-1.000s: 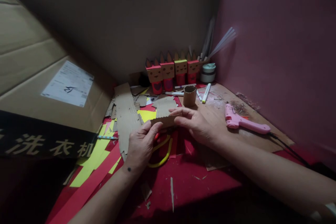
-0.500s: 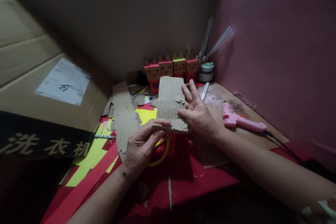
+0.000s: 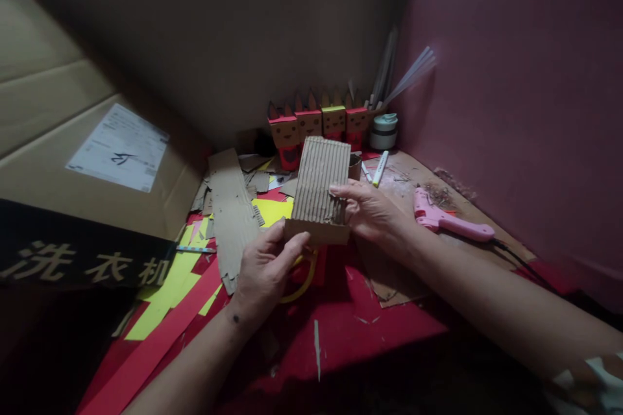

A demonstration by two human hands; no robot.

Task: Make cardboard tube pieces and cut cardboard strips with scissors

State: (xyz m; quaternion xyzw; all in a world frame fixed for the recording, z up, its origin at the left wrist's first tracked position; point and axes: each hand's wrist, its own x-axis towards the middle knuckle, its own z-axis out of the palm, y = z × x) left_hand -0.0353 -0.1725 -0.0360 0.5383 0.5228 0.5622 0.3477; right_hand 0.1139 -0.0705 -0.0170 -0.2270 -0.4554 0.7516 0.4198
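A person's left hand [image 3: 265,264] pinches the lower edge of a corrugated cardboard piece [image 3: 321,172] above the bench [image 3: 353,331], the right hand [image 3: 374,213] gripping its side, a pink hot-glue gun [image 3: 457,225] lying farther right.

We're on one head-worn cam, looking forward and down across the desk [image 3: 360,331] from its near side, close in. We get left hand [image 3: 265,266] and right hand [image 3: 374,215] mid-frame, back wall [image 3: 292,26] beyond, carton [image 3: 48,123] at frame left.
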